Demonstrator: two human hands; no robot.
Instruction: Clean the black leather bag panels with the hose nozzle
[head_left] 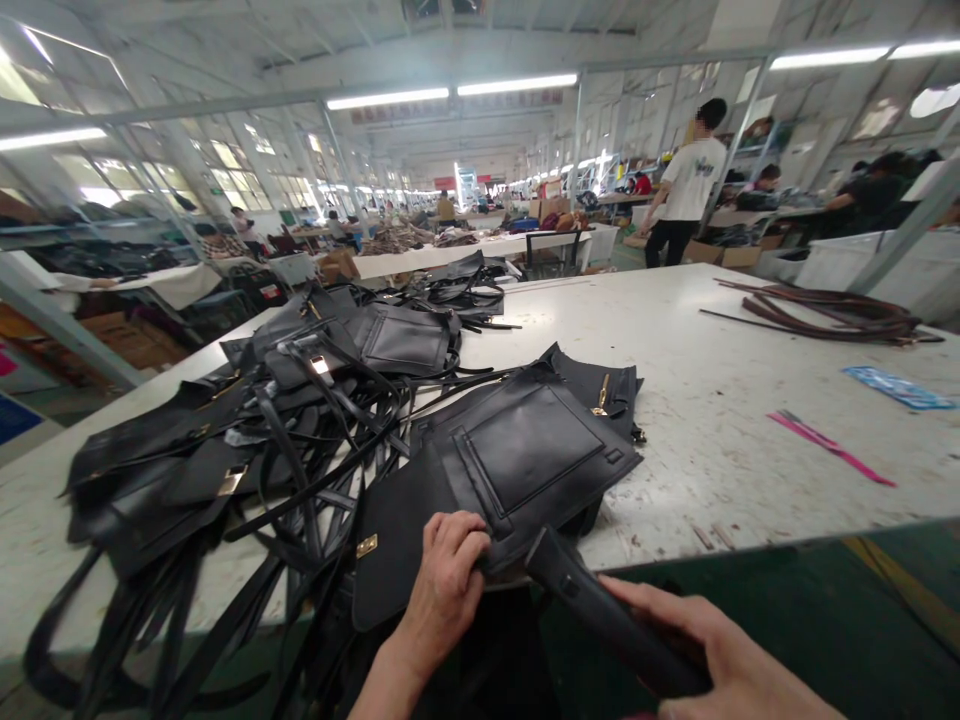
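Observation:
A black leather bag (536, 450) lies on the table's near edge, its stitched pocket panel facing up. Its flap, with a gold clasp plate (367, 546), spreads to the left. My left hand (450, 565) has its fingers curled over the bag's lower edge and grips it. At the lower right, my right hand (705, 640) is closed around a long, folded black leather piece (592, 605) bearing a small rectangular tab. Whether that piece joins the bag is unclear. My right fingertips are partly hidden behind it.
More black bags with tangled straps (277, 400) heap up on the left of the white table (667, 360). Pink-handled tweezers or snips (832, 448), a blue-and-white packet (898, 387) and a bundle of brown straps (825, 310) lie right. A person (690, 180) stands beyond.

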